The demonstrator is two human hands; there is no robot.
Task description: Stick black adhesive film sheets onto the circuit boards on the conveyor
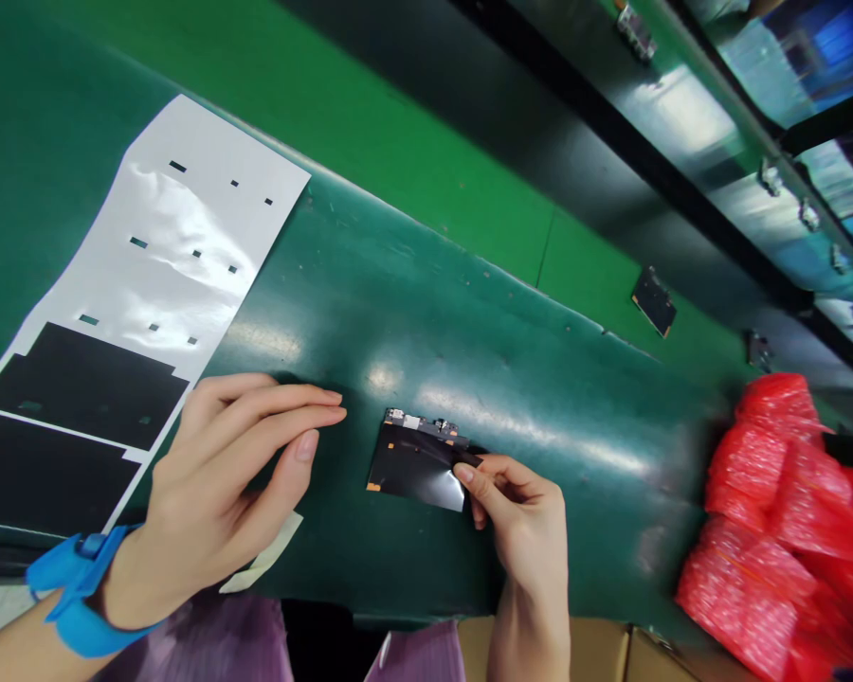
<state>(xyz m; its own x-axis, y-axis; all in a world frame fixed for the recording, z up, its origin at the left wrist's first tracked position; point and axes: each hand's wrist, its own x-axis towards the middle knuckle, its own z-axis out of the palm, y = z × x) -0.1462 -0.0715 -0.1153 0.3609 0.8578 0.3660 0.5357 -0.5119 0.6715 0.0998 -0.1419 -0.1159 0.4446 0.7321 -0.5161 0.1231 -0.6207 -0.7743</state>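
A small circuit board lies on the dark green mat, most of its face covered by a glossy black film. My right hand is closed, its thumb and fingers pinching the board's right edge. My left hand hovers to the left of the board, fingers stretched out together and holding nothing; a blue wrist strap circles its wrist. A pale strip of backing lies under that hand.
A white liner sheet carrying black film pieces lies at the left. Red bubble-wrap bags sit at the right. Another small dark part rests on the lighter green surface beyond. Cardboard shows at the bottom edge.
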